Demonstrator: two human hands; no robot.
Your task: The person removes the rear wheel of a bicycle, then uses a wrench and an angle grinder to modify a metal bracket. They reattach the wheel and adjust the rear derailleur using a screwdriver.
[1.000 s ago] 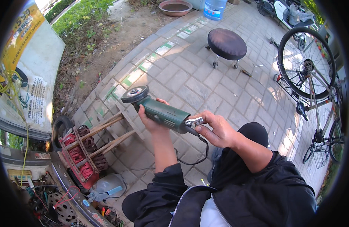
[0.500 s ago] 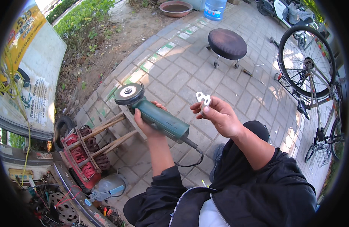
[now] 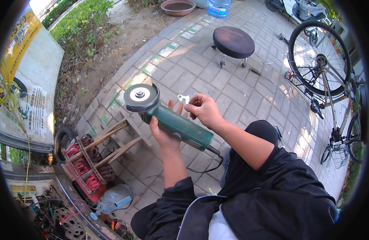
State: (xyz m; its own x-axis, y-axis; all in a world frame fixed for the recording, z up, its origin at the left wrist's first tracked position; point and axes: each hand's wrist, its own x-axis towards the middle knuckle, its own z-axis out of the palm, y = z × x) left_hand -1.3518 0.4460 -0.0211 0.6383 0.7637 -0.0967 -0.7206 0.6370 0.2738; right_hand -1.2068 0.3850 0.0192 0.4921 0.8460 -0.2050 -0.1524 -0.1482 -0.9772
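Note:
A green angle grinder (image 3: 183, 127) rests in my left hand (image 3: 166, 138), its thumb lying along the near side and its fingers reaching up past the far side. The grinder's round disc (image 3: 146, 94) faces upward at the left end, partly ringed by a dark guard; a black cord leaves the other end. My right hand (image 3: 207, 112) pinches a small silvery metal bracket with holes (image 3: 183, 98) between thumb and fingers. That bracket is just beyond the grinder's body, close to my left fingertips. Whether those fingertips touch it, I cannot tell.
Ahead on the paving stands a round black stool (image 3: 234, 41), with a screwdriver (image 3: 255, 71) nearby. An upturned bicycle (image 3: 324, 68) is at the right. At the left are a wooden-handled rack with red bundles (image 3: 86, 162), a clear plastic jug (image 3: 114, 196) and a tool-filled box (image 3: 66, 216).
My right hand has moved left with the bracket, in toward the grinder and my left fingers. The grinder has shifted slightly right and its disc is tilted more toward me.

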